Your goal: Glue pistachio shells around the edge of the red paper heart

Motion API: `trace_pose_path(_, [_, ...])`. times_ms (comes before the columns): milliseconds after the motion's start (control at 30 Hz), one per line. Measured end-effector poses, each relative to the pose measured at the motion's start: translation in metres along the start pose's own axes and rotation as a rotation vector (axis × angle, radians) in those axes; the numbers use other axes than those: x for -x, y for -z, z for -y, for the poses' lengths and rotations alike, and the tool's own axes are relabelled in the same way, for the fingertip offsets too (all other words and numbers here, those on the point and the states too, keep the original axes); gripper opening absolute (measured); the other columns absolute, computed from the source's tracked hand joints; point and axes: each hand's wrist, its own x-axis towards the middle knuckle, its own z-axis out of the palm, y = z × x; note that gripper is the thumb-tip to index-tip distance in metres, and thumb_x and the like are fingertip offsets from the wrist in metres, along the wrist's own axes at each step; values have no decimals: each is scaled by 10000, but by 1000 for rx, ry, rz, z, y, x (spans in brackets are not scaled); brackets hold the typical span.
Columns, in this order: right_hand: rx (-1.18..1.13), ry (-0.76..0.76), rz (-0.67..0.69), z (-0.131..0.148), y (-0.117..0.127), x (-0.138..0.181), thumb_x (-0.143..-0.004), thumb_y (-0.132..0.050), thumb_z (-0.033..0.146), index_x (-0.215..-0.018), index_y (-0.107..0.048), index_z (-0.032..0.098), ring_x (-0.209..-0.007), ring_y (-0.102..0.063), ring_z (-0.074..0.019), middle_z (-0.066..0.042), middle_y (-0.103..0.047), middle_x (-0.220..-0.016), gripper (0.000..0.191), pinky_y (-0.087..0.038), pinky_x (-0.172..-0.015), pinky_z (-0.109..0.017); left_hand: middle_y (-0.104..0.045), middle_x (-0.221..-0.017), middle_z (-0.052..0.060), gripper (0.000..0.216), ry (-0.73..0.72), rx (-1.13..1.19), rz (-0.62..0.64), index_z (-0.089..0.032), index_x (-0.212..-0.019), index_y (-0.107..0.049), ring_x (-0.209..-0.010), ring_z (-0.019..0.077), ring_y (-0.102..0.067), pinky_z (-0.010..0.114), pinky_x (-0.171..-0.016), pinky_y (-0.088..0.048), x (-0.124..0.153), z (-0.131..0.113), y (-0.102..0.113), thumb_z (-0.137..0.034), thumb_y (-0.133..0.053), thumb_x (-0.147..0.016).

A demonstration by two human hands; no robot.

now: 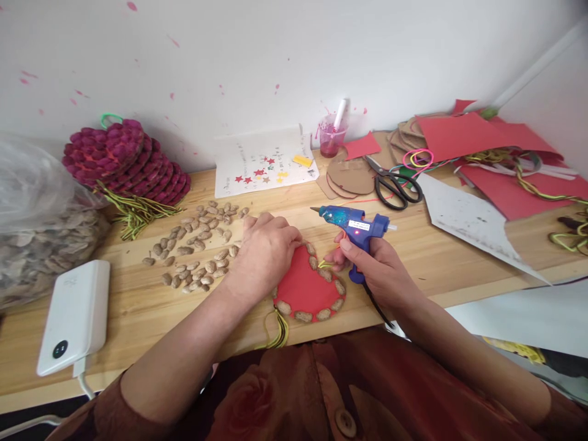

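A red heart-shaped piece [301, 283] lies on the table in front of me, with peanuts in the shell set along its edge. My left hand [266, 257] covers its upper left side, fingers bent and pressed together at the rim beside a peanut [311, 248]; what sits under the fingertips is hidden. My right hand [374, 263] grips a blue hot glue gun [356, 225], nozzle pointing left above the heart. Near its fingers, a yellow-green cord [325, 264] shows at the notch. A yellow and black tassel [279, 331] hangs from the heart's lower left.
Loose peanuts [204, 236] are scattered left of the heart. Farther left are a power bank [76, 315], a bag of peanuts [50, 245] and purple-red peanut-covered pieces [124, 156]. Behind lie a star-covered paper [234, 159], a cup [331, 138], cardboard discs [356, 176], scissors [392, 184] and red sheets [473, 138].
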Motion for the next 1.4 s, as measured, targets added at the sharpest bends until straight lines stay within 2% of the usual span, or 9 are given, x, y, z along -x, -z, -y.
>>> trace_pose_path(200, [22, 8, 2, 1, 0, 1, -913, -724, 492, -894, -659, 209, -728, -651, -149, 10, -684, -756, 291, -544, -728, -297, -781, -976, 75, 166, 59, 0, -73, -230, -994, -803, -964, 305, -639, 468, -885, -383, 2, 12, 4, -229, -641, -956])
trace_pose_path(300, [27, 8, -4, 2, -1, 1, -915, -724, 485, -901, -656, 209, -735, -656, -153, 11, -684, -755, 284, -540, -727, -297, -779, -938, 67, 142, 73, -11, -101, -225, -915, -796, -940, 295, -642, 451, -863, -386, 3, 17, 7, -247, -660, -949])
trace_pose_path(467, [12, 9, 4, 2, -2, 1, -907, -732, 486, -922, -653, 207, -729, -654, -153, 9, -684, -757, 290, -542, -729, -301, -769, -919, 58, 119, -16, 30, -76, -223, -879, -780, -937, 282, -636, 452, -882, -380, 3, 12, 5, -215, -674, -932])
trace_pose_path(633, [2, 1, 1, 1, -1, -1, -890, -744, 502, -917, -650, 208, -721, -650, -150, 16, -673, -743, 310, -546, -732, -301, -755, -901, 62, 98, -44, 33, -50, -220, -863, -775, -940, 293, -624, 463, -881, -378, 1, 6, 0, -184, -695, -907])
trace_pose_path(967, [-10, 5, 5, 0, -1, 0, -901, -742, 475, -942, -653, 209, -719, -646, -148, 13, -684, -755, 283, -545, -720, -292, -743, -888, 92, 159, -115, -92, -67, -202, -863, -764, -918, 296, -600, 463, -852, -374, 0, 4, -3, -173, -629, -941])
trace_pose_path(1167, [9, -5, -5, 1, -1, 0, -881, -753, 504, -920, -654, 205, -725, -648, -158, 2, -692, -761, 317, -547, -717, -299, -737, -893, 92, 125, -23, -24, -22, -183, -885, -738, -935, 302, -628, 466, -877, -414, -2, 3, -3, -144, -625, -924])
trace_pose_path(1400, [24, -1, -11, 1, -1, -1, -881, -753, 503, -901, -650, 200, -743, -657, -166, -5, -690, -761, 321, -548, -728, -302, -753, -920, 67, 134, 109, 265, -47, -182, -891, -738, -896, 241, -667, 391, -880, -477, -3, 13, 2, -128, -615, -885])
